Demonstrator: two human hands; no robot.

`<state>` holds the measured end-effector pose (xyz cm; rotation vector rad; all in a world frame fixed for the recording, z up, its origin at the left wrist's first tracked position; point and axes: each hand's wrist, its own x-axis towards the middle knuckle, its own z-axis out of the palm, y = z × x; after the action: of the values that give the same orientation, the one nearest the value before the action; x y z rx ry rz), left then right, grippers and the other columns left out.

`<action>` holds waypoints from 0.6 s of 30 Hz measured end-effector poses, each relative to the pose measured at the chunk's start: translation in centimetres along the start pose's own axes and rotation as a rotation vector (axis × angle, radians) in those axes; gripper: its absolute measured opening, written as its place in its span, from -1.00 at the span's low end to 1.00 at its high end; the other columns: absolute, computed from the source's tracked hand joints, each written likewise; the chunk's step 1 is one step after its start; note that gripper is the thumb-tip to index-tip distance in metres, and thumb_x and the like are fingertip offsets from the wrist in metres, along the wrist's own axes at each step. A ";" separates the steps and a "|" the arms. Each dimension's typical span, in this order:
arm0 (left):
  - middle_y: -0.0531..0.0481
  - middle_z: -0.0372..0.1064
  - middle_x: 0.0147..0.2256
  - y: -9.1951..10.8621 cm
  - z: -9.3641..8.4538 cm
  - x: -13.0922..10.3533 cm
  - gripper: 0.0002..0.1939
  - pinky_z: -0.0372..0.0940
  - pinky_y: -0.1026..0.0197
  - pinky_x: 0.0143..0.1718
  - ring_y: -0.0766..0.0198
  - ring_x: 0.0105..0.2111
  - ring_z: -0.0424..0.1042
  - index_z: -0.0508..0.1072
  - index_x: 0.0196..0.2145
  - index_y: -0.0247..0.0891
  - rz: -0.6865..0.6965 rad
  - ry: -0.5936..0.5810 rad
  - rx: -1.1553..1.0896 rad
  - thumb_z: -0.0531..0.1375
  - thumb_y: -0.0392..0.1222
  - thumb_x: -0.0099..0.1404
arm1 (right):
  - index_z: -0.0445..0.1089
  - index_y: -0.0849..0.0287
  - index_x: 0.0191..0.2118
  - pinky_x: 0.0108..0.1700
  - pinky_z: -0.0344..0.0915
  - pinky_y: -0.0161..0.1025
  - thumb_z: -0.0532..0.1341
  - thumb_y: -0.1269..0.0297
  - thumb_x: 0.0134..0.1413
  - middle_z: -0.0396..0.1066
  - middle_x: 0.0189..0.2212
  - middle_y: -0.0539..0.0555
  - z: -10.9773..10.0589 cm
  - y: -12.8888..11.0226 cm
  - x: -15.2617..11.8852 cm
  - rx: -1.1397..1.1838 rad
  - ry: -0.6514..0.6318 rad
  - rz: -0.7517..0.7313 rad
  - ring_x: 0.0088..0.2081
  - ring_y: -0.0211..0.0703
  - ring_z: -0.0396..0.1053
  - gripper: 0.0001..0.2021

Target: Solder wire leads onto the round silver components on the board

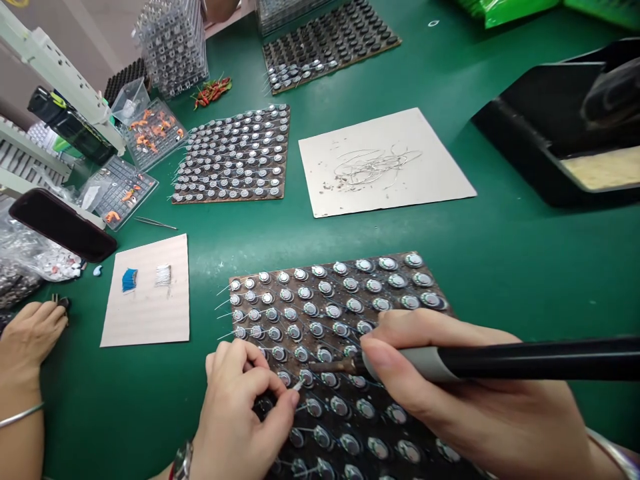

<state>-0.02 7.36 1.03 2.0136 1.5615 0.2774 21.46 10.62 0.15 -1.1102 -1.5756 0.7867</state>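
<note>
At a green table [500,267], we work over a tray of small round speaker parts [350,293] that lies directly beneath both hands and runs away from us toward the upper right. Beyond the hands, farther up the table, sit 2 more filled trays [233,157], and to the right of the nearer one a bare cardboard sheet [385,163] carries loose wire scraps. Left of our left hand, a smaller card [147,293] holds 2 little bundles, 1 blue and 1 pale.

Our right hand [450,387] is closed around a soldering iron [500,360], its long axis lying nearly level, handle out to the right and tip [330,365] pointing left. Our left hand [245,407] pinches a short pale wire end [299,385] between thumb and forefinger, just below and left of that tip. The 2 nearly meet over a single part in the tray's middle rows; the left hand is the nearer to it.

At the far left edge, another person's hand [30,333] rests on the table.
</note>
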 end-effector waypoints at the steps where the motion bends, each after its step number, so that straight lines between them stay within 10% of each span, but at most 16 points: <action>1: 0.01 0.31 -0.36 0.0 0.0 0.0 -0.85 0.17 0.09 -0.27 0.19 -0.30 0.29 0.45 -0.47 -0.20 0.000 0.002 0.000 0.24 -0.30 0.28 | 0.32 0.06 -0.49 -0.68 0.20 -0.38 0.22 0.37 0.18 0.31 -0.67 -0.12 0.0 0.0 0.0 -0.003 0.002 0.002 -0.70 -0.34 0.22 -0.78; 18: 0.03 0.33 -0.31 -0.9 -0.9 -0.7 -0.89 0.17 0.09 -0.22 0.19 -0.26 0.33 0.50 -0.39 -0.16 0.071 -0.003 0.037 0.26 -0.27 0.32 | 0.42 -0.02 -0.30 -0.59 0.39 -0.36 0.25 0.22 0.24 0.47 -0.56 -0.08 -0.4 0.1 -0.4 -0.016 0.081 0.008 -0.61 -0.24 0.40 -0.93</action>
<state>-1.46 7.09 1.39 2.1005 1.5058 0.2749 21.89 10.27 -0.01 -1.1466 -1.5128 0.7276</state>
